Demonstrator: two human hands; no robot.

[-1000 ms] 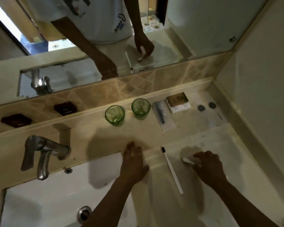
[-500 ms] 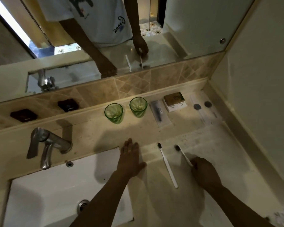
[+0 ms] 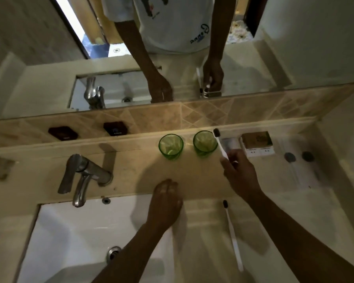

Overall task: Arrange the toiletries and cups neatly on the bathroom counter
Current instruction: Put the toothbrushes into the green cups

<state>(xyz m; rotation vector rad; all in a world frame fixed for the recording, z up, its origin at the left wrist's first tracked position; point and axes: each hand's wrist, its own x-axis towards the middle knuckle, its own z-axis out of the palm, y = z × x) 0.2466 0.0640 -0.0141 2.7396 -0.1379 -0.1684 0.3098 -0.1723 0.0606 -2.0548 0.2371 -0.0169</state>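
Observation:
Two green glass cups, the left cup (image 3: 170, 146) and the right cup (image 3: 204, 143), stand side by side on the raised ledge of the beige counter (image 3: 192, 174). My right hand (image 3: 238, 171) holds a white toothbrush (image 3: 220, 145) upright, its dark bristle head just right of the right cup's rim. A second white toothbrush (image 3: 232, 233) lies on the counter near the front. My left hand (image 3: 165, 203) rests flat on the counter edge beside the sink, fingers together, holding nothing.
A chrome faucet (image 3: 84, 176) overhangs the white sink (image 3: 80, 242) at left. Right of the cups lie a wrapped packet (image 3: 231, 142), a small box (image 3: 256, 144) and two dark round caps (image 3: 298, 157). Two dark soap packets (image 3: 62, 133) lean on the tiles. Mirror above.
My right hand lifted one toothbrush off the counter and carried it up to the right green cup. The other toothbrush and my left hand stayed put.

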